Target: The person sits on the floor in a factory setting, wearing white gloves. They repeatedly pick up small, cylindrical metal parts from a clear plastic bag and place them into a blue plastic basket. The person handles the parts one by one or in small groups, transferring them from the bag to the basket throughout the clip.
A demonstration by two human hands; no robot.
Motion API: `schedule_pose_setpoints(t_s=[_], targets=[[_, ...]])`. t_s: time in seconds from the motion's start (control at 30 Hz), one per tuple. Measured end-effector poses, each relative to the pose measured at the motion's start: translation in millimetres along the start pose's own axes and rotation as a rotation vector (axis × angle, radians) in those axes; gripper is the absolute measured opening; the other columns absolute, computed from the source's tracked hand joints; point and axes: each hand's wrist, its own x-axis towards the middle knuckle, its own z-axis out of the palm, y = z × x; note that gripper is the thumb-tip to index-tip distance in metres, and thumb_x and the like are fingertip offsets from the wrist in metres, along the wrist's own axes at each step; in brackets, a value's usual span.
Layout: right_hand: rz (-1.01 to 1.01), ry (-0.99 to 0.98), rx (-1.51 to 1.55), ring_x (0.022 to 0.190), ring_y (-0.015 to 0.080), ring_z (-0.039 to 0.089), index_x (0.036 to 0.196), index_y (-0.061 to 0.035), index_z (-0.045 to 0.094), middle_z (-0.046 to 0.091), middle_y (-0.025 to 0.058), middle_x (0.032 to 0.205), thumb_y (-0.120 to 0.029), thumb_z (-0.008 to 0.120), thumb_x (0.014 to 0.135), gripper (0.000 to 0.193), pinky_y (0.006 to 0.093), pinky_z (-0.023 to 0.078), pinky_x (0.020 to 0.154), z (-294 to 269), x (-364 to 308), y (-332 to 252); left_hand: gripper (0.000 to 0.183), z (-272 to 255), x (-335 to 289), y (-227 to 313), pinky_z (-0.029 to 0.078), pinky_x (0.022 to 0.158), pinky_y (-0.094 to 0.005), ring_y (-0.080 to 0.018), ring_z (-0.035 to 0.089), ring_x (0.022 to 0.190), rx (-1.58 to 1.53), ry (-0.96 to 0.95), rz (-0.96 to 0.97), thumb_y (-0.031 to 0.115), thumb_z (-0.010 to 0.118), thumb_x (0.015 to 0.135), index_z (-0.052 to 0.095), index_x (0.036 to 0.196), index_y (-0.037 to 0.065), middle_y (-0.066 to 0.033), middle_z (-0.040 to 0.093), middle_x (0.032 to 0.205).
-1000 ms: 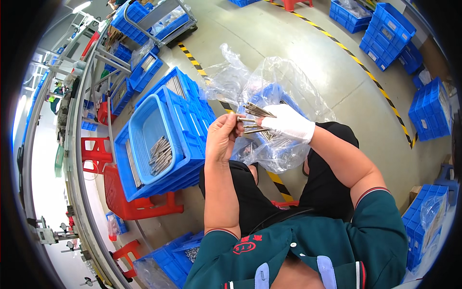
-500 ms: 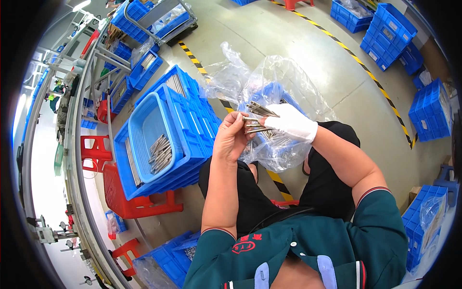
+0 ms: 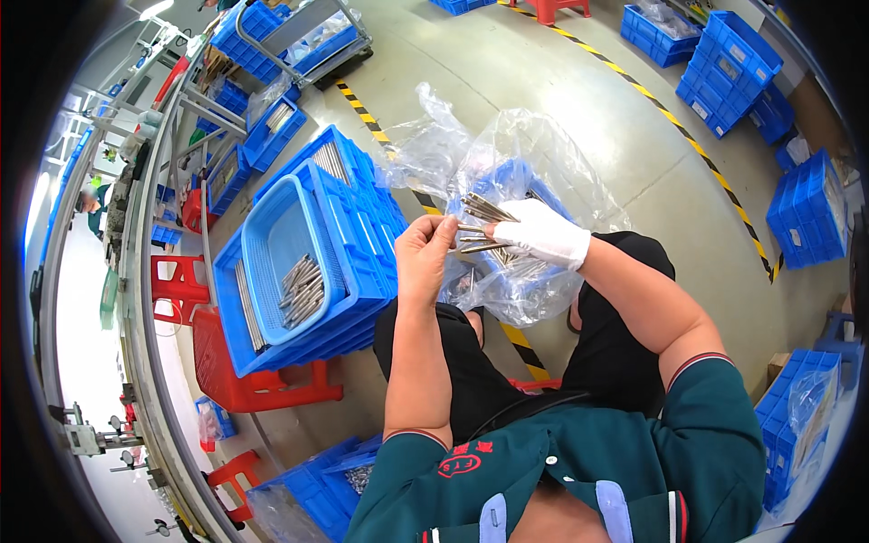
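My right hand [image 3: 549, 235], in a white glove, is closed around a fanned bundle of slim metal rods [image 3: 485, 209] in front of my knees. Bare and just left of it, my left hand [image 3: 424, 252] pinches the end of one metal rod between thumb and fingers; the rod's other end reaches toward the bundle. Below both hands, a clear plastic bag [image 3: 579, 172] lines a blue crate with more metal rods [image 3: 516, 273] inside. To my left, a light-blue basket [image 3: 257, 217] holds a pile of short metal rods [image 3: 303, 290].
The basket rests on stacked blue crates [image 3: 367, 240] with longer rods, beside a red stool [image 3: 226, 362]. Yellow-black floor tape [image 3: 634, 81] runs past. Blue crates [image 3: 808, 213] stand at the right, and a trolley [image 3: 317, 45] at the far left. A person stands far left.
My left hand has shifted a little left, away from the gloved hand, still pinching a rod. The bundle in my right hand has moved slightly left and down.
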Motion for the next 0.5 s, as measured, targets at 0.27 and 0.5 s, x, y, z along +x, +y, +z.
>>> schedule_pose_setpoints(t_s=[0.27, 0.5], targets=[[-0.041, -0.008, -0.033, 0.061, 0.0144, 0.047, 0.082, 0.0011, 0.059, 0.052, 0.0062, 0.064, -0.039, 0.059, 0.085, 0.040, 0.0307, 0.039, 0.056, -5.3, -2.6, -4.8, 0.021, -24.2, 5.1, 10.9, 0.033, 0.057, -0.0194, -0.0043, 0.042, 0.061, 0.002, 0.201, 0.115, 0.020, 0.061, 0.091, 0.064, 0.084, 0.000, 0.0026, 0.053, 0.067], [0.035, -0.063, -0.047, 0.062, 0.0146, 0.046, 0.086, 0.0009, 0.061, 0.053, 0.0051, 0.066, -0.043, 0.055, 0.088, 0.044, 0.0306, 0.039, 0.057, 2.0, -5.4, -10.0, 0.015, 4.3, -1.2, 13.1, 0.038, 0.065, -0.0192, -0.0045, 0.049, 0.070, -0.131, 0.050, 0.041, 0.017, 0.066, 0.088, 0.065, 0.088, 0.002, 0.0017, 0.060, 0.078]])
